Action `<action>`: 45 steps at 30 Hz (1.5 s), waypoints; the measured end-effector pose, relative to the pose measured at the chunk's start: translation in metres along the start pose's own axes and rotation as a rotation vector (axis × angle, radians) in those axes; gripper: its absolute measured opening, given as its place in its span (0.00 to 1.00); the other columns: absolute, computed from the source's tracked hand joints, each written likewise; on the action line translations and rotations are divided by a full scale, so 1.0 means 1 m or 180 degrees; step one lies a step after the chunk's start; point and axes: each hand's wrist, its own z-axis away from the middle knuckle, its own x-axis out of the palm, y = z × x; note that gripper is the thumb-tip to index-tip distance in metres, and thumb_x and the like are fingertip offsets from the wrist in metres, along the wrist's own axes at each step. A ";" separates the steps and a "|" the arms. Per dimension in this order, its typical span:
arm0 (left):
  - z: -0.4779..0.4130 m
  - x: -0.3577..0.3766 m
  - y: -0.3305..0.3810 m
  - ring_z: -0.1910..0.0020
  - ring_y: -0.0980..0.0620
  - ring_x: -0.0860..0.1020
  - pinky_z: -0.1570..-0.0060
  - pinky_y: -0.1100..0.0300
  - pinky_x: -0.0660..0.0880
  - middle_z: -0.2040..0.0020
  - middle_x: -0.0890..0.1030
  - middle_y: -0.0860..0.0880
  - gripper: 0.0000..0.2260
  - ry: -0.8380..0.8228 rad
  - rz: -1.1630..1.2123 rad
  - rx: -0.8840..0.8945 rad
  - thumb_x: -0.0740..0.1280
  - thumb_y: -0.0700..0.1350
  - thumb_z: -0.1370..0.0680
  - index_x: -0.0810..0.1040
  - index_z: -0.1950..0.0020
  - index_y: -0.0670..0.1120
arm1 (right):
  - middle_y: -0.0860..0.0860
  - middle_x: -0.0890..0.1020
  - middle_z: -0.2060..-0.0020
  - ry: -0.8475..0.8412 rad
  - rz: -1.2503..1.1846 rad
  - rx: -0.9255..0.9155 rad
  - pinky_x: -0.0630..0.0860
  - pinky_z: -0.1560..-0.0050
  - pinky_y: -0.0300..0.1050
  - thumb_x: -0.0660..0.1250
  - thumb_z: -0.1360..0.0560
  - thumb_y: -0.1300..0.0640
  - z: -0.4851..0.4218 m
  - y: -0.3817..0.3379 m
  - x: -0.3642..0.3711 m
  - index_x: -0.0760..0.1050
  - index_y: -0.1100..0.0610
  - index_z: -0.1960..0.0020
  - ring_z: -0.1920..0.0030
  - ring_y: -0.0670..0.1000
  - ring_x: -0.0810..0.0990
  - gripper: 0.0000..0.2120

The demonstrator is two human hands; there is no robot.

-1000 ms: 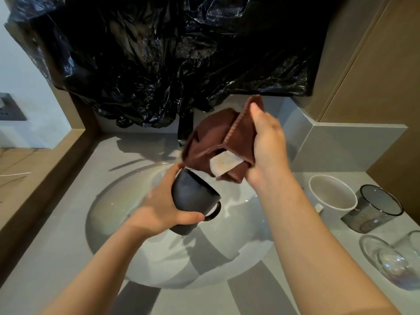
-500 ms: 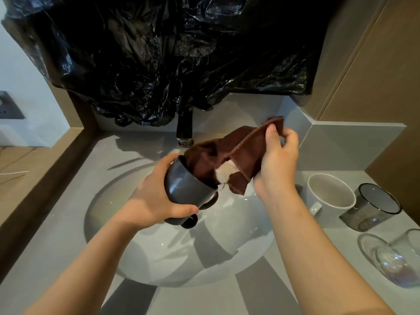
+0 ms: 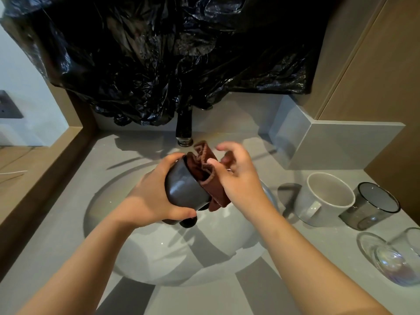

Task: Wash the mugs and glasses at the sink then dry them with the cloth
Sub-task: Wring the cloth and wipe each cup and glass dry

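Over the sink (image 3: 159, 258), the left hand (image 3: 145, 201) wraps the tilted dark mug (image 3: 186, 189) — glazed, probably wet, slippery (hold the body, not the handle). Beyond, the right hand (image 3: 241, 180) pinches the soft cloth (image 3: 202, 169), thumb stuffing it inside.

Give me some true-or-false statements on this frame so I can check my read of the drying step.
1. The left hand holds the dark mug above the sink. True.
2. The brown cloth lies flat on the counter. False: it is stuffed into the dark mug's mouth, and the right hand grips it.
3. The white mug stands on the counter, right of the sink. True.
4. Water runs from the tap. False: no stream shows below it.
5. The grey glass sits in the sink. False: it is on the counter beside the white mug.
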 end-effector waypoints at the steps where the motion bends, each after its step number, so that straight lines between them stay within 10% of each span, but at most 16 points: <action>1: -0.001 -0.003 0.002 0.50 0.66 0.75 0.60 0.73 0.74 0.45 0.71 0.66 0.44 -0.0143 -0.0032 -0.0005 0.74 0.62 0.50 0.58 0.39 0.71 | 0.47 0.71 0.62 0.0276 -0.0004 -0.0058 0.75 0.56 0.47 0.69 0.26 0.52 0.001 0.002 0.000 0.69 0.43 0.58 0.61 0.48 0.75 0.09; 6: -0.004 -0.009 0.003 0.46 0.67 0.74 0.51 0.72 0.72 0.44 0.73 0.65 0.45 -0.0519 0.0199 -0.0135 0.75 0.61 0.51 0.62 0.36 0.66 | 0.47 0.82 0.64 -0.0460 -0.0070 -0.0092 0.76 0.61 0.45 0.60 0.31 0.38 0.015 0.002 -0.008 0.75 0.40 0.61 0.69 0.44 0.77 0.09; 11: -0.008 -0.016 -0.002 0.43 0.56 0.78 0.44 0.57 0.76 0.40 0.78 0.53 0.48 -0.0620 0.0883 -0.0296 0.77 0.56 0.50 0.67 0.31 0.53 | 0.44 0.72 0.34 -0.1759 0.1648 -0.0677 0.54 0.33 0.35 0.72 0.35 0.39 0.014 0.001 -0.020 0.66 0.38 0.36 0.32 0.39 0.59 0.30; 15: -0.013 -0.018 0.006 0.45 0.52 0.80 0.50 0.58 0.78 0.45 0.81 0.52 0.39 -0.1349 0.1004 -0.0074 0.76 0.52 0.47 0.73 0.37 0.51 | 0.49 0.79 0.44 -0.2301 0.2540 -0.1487 0.44 0.33 0.31 0.70 0.33 0.43 0.009 0.002 -0.015 0.76 0.55 0.47 0.33 0.42 0.60 0.21; 24: -0.026 -0.013 -0.003 0.46 0.45 0.81 0.49 0.53 0.79 0.43 0.81 0.44 0.42 -0.1178 0.2193 -0.0493 0.82 0.54 0.48 0.74 0.37 0.48 | 0.45 0.78 0.56 -0.1917 0.1519 -0.0431 0.74 0.51 0.39 0.76 0.33 0.53 0.010 0.000 -0.014 0.80 0.53 0.49 0.52 0.45 0.74 0.14; 30: -0.019 0.018 0.004 0.58 0.46 0.82 0.59 0.53 0.77 0.54 0.83 0.43 0.18 -0.0356 0.3648 -0.1672 0.64 0.59 0.29 0.82 0.49 0.48 | 0.47 0.78 0.48 -0.1226 0.1886 -0.0692 0.71 0.42 0.46 0.71 0.30 0.47 0.010 0.004 -0.004 0.76 0.54 0.41 0.43 0.50 0.72 0.21; 39: -0.019 0.012 0.009 0.60 0.45 0.77 0.55 0.52 0.73 0.59 0.79 0.42 0.18 -0.0733 0.3493 -0.2231 0.68 0.55 0.32 0.77 0.51 0.44 | 0.51 0.78 0.49 -0.2488 0.3336 -0.1772 0.61 0.44 0.38 0.66 0.31 0.33 0.012 0.009 -0.012 0.78 0.58 0.52 0.46 0.49 0.67 0.27; 45: -0.021 0.021 0.010 0.62 0.48 0.78 0.62 0.56 0.73 0.62 0.80 0.45 0.21 -0.0111 0.3150 -0.1806 0.68 0.57 0.34 0.77 0.48 0.44 | 0.50 0.79 0.45 -0.2174 0.1683 -0.0655 0.77 0.45 0.46 0.74 0.32 0.55 0.012 0.014 -0.009 0.72 0.54 0.37 0.44 0.49 0.77 0.25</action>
